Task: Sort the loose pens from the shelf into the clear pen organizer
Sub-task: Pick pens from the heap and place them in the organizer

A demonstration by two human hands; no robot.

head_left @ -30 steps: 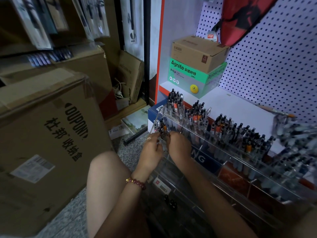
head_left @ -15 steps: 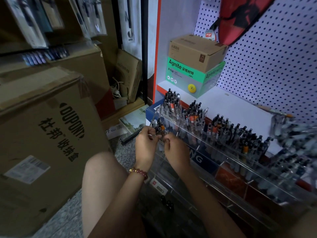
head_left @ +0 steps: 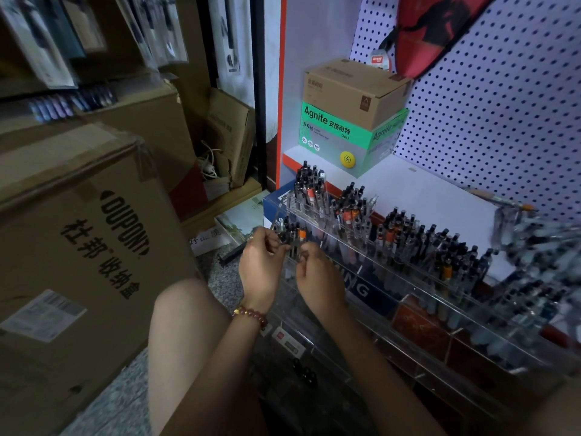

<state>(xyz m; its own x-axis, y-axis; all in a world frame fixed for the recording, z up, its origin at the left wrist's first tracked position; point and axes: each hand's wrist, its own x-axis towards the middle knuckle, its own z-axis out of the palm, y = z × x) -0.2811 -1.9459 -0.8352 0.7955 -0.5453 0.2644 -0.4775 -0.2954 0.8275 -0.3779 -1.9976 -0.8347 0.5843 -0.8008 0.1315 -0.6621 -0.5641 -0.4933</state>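
A big brown cardboard carton (head_left: 88,247), matte and taped along its top edge, filled the left of the view. To the right rose a white pegboard (head_left: 503,121) dotted with holes, above a smooth white shelf (head_left: 424,196). Along the shelf's front edge ran the clear pen organizer (head_left: 408,278), a stepped acrylic rack of hard, glossy walls, most of its upper compartments packed with upright dark-capped pens. A plain kraft box sat on a green printed box (head_left: 352,133) at the shelf's back corner.

Both hands met at the organizer's leftmost front compartment. The left hand (head_left: 261,265) had its grip clenched on a bunch of pens (head_left: 290,234), slim smooth barrels with one orange among black, standing at that compartment. The right hand (head_left: 317,275) curled against the same barrels; whether its grip actually pinched one could not be told in the dim light.

The step looked like seating this bunch. Next would likely call for easing the barrels down straight, then letting go. A beaded bracelet (head_left: 250,314) circled the left wrist.
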